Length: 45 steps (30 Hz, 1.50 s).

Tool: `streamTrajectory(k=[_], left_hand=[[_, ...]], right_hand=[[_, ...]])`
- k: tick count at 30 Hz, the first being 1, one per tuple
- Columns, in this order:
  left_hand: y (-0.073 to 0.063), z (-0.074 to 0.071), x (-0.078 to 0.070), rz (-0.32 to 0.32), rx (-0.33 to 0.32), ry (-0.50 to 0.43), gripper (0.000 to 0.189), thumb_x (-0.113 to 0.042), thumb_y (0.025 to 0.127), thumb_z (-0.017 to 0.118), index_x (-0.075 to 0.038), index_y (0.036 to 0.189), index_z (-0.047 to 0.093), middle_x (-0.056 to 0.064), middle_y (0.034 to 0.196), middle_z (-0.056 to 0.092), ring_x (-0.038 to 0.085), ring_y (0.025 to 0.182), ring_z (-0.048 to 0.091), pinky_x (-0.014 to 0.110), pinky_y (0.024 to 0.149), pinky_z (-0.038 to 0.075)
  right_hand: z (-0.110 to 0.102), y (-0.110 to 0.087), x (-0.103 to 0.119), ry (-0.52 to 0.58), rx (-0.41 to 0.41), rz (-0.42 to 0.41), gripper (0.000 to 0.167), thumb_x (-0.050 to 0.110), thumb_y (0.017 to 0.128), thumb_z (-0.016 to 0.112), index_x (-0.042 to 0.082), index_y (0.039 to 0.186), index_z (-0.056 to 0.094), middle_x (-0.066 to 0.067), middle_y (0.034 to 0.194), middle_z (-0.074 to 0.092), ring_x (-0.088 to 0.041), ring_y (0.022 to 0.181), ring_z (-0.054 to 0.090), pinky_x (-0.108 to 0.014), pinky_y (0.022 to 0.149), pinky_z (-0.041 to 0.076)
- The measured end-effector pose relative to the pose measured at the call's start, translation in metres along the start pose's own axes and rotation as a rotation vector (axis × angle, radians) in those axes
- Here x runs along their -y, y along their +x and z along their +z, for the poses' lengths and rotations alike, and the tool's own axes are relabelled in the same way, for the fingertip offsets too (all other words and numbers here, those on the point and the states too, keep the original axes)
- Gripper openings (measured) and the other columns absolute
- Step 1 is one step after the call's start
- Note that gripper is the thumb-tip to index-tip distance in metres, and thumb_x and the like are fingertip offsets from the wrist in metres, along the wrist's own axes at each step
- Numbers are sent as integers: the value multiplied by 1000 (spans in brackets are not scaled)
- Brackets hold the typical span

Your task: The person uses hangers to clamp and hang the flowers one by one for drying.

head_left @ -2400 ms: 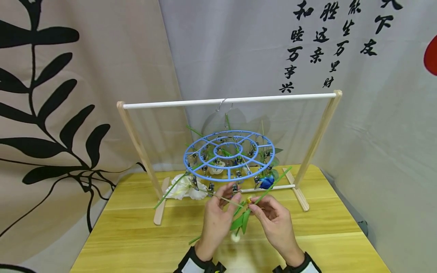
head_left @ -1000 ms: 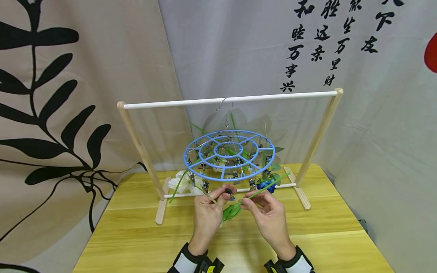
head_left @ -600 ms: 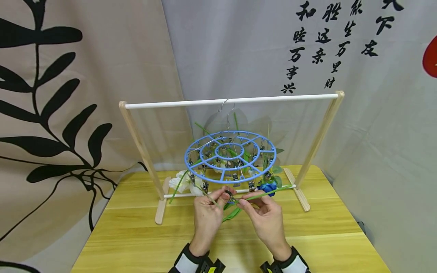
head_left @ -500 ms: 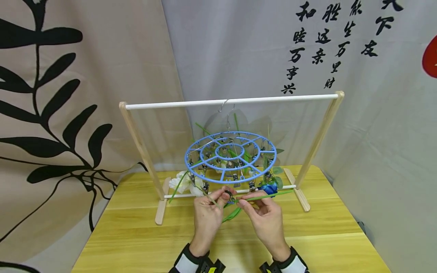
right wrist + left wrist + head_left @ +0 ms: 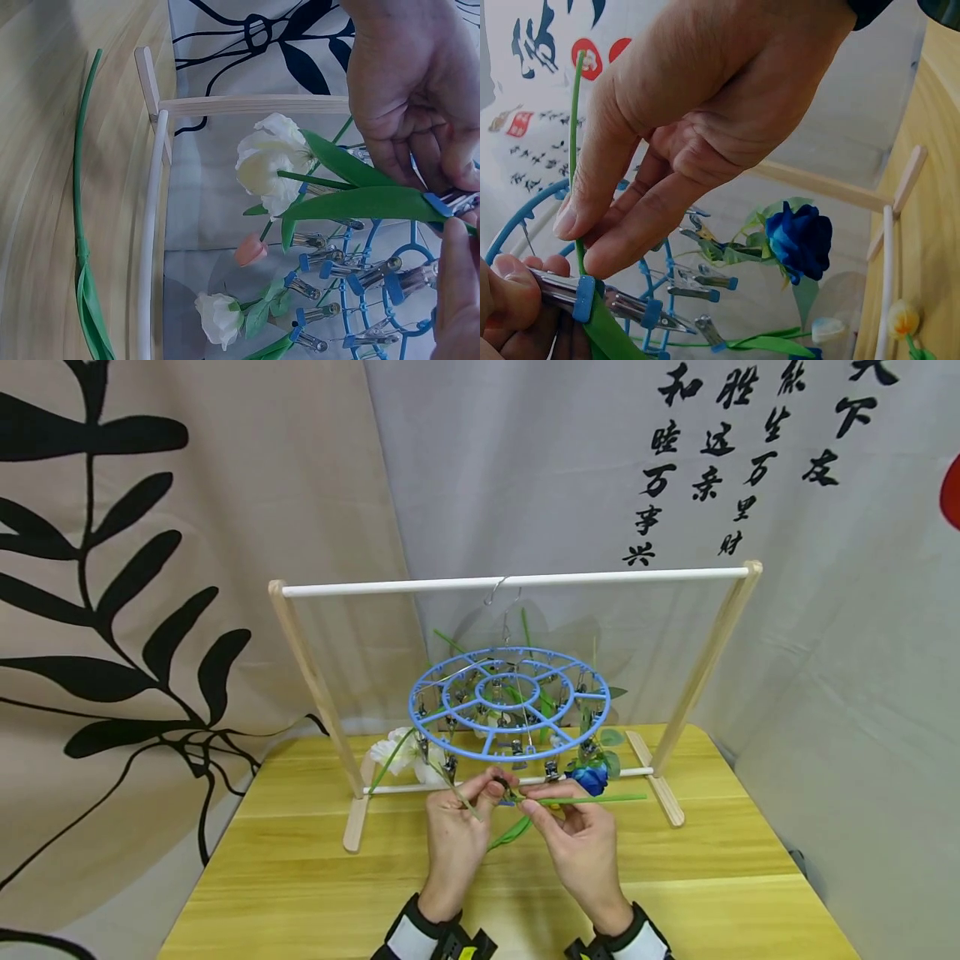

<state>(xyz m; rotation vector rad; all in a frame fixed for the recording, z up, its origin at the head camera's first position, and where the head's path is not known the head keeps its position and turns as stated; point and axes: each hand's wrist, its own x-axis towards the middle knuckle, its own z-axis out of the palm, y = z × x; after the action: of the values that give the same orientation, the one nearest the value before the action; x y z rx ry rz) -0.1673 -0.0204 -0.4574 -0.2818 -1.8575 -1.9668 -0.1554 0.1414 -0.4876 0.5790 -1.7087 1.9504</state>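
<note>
My left hand (image 5: 456,839) pinches a metal clip with blue tips (image 5: 585,298), one of those hanging from the blue round hanger (image 5: 491,755). Close beside it my right hand (image 5: 581,852) pinches the green stem (image 5: 607,798) of an artificial tulip between thumb and fingers. The stem runs level to the right in the head view. Its green leaves (image 5: 337,206) pass at the clip's blue tips, and a creamy white bud (image 5: 259,172) shows at the far end in the right wrist view. In the head view the bud is hidden behind the hands.
A wooden stand with a white top bar (image 5: 420,586) carries the hanger. Clipped flowers hang below it, including a blue rose (image 5: 799,240), a large white flower (image 5: 397,752) and a pink tulip (image 5: 250,250). A yellow tulip (image 5: 904,319) lies on the wooden table (image 5: 360,902).
My right hand has moved left toward the clip, bringing the tulip's leaves to it. The stem has swung from slanting upward to level. My left hand has shifted slightly left and holds the clip.
</note>
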Motion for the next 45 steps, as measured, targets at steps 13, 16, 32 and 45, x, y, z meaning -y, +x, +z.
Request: streamTrajectory(k=[13, 16, 32, 45], left_hand=[[2, -3, -1, -131, 83, -10, 25, -15, 109, 80, -1, 128, 88, 15, 119, 90, 29, 120, 88, 24, 104, 68], [2, -7, 0, -123, 130, -17, 27, -14, 112, 77, -3, 134, 86, 15, 126, 89, 22, 127, 85, 26, 109, 66], [11, -29, 12, 2, 173, 85, 26, -14, 121, 64, -11, 141, 81, 13, 131, 88, 12, 118, 82, 24, 103, 65], [24, -48, 15, -11, 104, 80, 26, -15, 123, 60, -6, 136, 81, 15, 133, 87, 12, 112, 81, 19, 101, 61]], right_hand=[[-2, 2, 0, -2, 13, 37, 21, -20, 100, 77, -11, 119, 78, -32, 122, 80, -17, 119, 86, -28, 99, 71], [-4, 2, -1, -4, 46, 30, 24, -20, 102, 76, -11, 123, 78, -35, 124, 79, -18, 120, 86, -28, 101, 70], [-17, -11, -11, -164, 165, 38, 22, -9, 106, 78, -1, 126, 81, -23, 121, 84, -14, 113, 85, -27, 96, 70], [-33, -30, -57, -519, 441, 106, 27, -3, 103, 86, 15, 123, 84, -4, 120, 85, -22, 105, 85, -30, 88, 72]])
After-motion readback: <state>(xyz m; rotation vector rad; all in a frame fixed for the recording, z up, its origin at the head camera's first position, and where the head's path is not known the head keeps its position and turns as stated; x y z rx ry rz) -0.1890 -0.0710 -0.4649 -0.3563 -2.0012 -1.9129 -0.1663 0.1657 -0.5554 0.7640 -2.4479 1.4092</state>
